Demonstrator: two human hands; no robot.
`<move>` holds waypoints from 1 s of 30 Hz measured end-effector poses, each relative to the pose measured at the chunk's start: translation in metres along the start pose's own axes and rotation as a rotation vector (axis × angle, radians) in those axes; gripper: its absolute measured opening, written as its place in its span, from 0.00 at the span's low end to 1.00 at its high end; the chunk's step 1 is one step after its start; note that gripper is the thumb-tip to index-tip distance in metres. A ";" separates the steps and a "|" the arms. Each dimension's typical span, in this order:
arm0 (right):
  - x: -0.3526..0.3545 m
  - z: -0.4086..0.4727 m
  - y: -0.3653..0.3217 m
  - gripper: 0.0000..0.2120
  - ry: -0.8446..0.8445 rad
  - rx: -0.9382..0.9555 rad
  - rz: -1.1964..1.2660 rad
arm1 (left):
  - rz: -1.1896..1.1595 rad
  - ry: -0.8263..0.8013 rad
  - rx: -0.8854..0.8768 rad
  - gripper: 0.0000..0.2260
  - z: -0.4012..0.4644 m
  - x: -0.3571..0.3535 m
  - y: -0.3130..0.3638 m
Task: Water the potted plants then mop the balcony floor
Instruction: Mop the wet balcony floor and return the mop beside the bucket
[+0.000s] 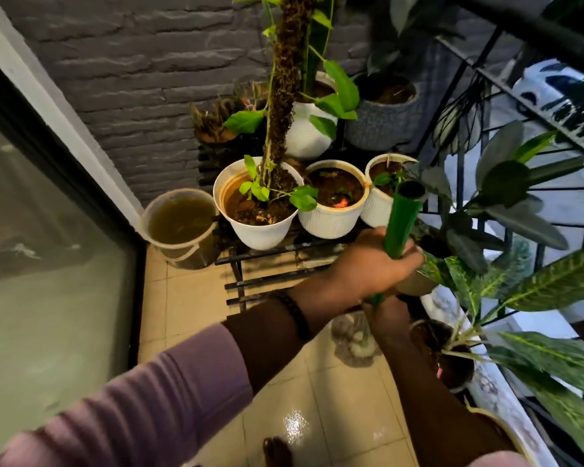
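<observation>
Both hands are wrapped around the green mop handle (398, 224): my left hand (375, 264) is closed tight on it high up, knuckles toward me, and my right hand (383, 318) is clenched just below, touching the left. From them the handle rises toward one o'clock, its hollow black top end level with the white pots. Below my right hand I can just make out the stringy mop head (353, 342) on the tiles, mostly hidden behind my forearm.

I judge the watering finished and the mopping in hand: the soil in the nearest white pot (257, 227) looks dark and wet, and the tile floor (294, 423) at six o'clock carries a wet shine. Next comes a drag of the mop head back toward me across the tiles, keeping the tall handle clear of the leaves crowding in at three o'clock.

At ten o'clock from my hands a bucket (179, 230) of murky water sits on the floor, just beside the black slatted plant stand (267, 254) that carries three white pots in a row, with more pots behind at twelve. A mottled-leaf plant (533, 288) leans in from the right against the dark balcony railing (520, 96). Grey brick wall (132, 79) closes the far end, and a glass sliding door (48, 264) runs along my left at nine o'clock. My bare toes show at the bottom edge.
</observation>
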State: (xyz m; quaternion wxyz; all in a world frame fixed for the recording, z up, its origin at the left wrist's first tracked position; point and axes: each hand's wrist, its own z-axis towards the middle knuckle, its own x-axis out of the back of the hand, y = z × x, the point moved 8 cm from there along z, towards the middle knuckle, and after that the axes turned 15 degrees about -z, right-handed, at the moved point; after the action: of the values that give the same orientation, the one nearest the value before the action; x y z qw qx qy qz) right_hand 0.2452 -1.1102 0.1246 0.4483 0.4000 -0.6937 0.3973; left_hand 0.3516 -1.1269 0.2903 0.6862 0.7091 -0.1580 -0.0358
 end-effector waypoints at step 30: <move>-0.010 -0.122 0.013 0.12 -0.118 0.144 0.230 | 0.084 -0.109 -0.053 0.20 -0.090 -0.024 0.027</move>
State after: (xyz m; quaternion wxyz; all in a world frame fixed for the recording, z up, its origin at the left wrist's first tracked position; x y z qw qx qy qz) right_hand 0.2728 -0.9922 0.1470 0.3287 0.3716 -0.7297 0.4704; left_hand 0.3480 -1.0339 0.3178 0.6961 0.6804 -0.2236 -0.0495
